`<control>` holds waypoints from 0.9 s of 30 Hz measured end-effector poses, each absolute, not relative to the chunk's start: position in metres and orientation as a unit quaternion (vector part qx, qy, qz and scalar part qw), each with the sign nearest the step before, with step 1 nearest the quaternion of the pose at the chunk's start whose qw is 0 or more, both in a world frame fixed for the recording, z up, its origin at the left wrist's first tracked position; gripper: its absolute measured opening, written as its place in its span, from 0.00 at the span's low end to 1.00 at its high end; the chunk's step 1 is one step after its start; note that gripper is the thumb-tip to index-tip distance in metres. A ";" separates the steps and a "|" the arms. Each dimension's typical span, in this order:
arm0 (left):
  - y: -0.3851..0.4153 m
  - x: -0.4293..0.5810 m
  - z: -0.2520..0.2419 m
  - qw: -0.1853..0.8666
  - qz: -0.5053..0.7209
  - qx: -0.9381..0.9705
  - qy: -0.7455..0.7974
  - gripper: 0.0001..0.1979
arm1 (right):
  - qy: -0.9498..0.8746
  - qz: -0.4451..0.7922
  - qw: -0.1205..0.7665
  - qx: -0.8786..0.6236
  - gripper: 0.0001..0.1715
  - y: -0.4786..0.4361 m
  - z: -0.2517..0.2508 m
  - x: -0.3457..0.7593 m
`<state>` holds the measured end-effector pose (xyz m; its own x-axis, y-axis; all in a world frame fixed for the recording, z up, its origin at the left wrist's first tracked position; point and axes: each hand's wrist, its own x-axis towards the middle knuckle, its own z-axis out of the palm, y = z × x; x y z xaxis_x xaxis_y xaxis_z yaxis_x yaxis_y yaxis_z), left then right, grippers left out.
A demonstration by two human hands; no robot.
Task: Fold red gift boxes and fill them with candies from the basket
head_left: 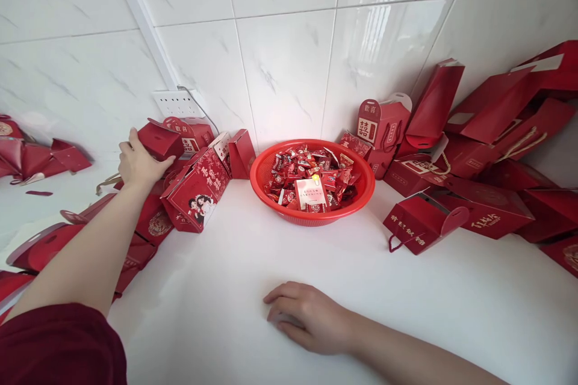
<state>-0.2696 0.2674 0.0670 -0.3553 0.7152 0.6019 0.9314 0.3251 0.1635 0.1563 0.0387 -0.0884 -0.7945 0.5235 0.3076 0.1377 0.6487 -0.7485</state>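
Already the left hand [141, 162] closes around a folded red gift box [159, 139] in the far-left pile, the right hand [307, 316] rests loosely curled on the counter [235, 289], and the basket [356, 189] is full of candy [309, 183].

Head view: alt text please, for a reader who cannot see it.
A person's left hand grips a red gift box atop a pile at left, while the right hand rests on the white table. A red basket of wrapped candies sits ahead.

Right-edge gift boxes [562, 252] cut off, perhaps folded.
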 end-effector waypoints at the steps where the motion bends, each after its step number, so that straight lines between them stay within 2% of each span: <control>1: 0.266 -0.269 0.066 0.216 -0.241 -0.531 -0.783 0.61 | -0.870 0.374 0.258 -0.190 0.13 0.039 -0.088 0.156; 8: 0.256 -0.269 0.077 0.215 -0.152 -0.546 -0.795 0.58 | -0.868 0.378 0.257 -0.193 0.13 0.039 -0.087 0.156; 14: 0.256 -0.261 0.087 0.165 -0.085 -0.552 -0.813 0.59 | -0.871 0.373 0.257 -0.192 0.13 0.038 -0.087 0.156; 18: 0.253 -0.256 0.086 0.172 -0.103 -0.557 -0.806 0.58 | -0.872 0.370 0.259 -0.189 0.14 0.038 -0.087 0.156; 24: 0.243 -0.246 0.091 0.234 -0.262 -0.532 -0.771 0.57 | -0.872 0.372 0.256 -0.189 0.14 0.037 -0.087 0.156; 27: 0.243 -0.238 0.099 0.238 -0.245 -0.570 -0.747 0.57 | -0.872 0.371 0.257 -0.189 0.14 0.037 -0.087 0.156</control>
<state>-0.2383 0.2427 0.0993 -0.2361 0.7359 0.6346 0.9688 0.2290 0.0948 0.1558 0.0371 -0.0874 -0.7964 0.5206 0.3077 0.1394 0.6532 -0.7442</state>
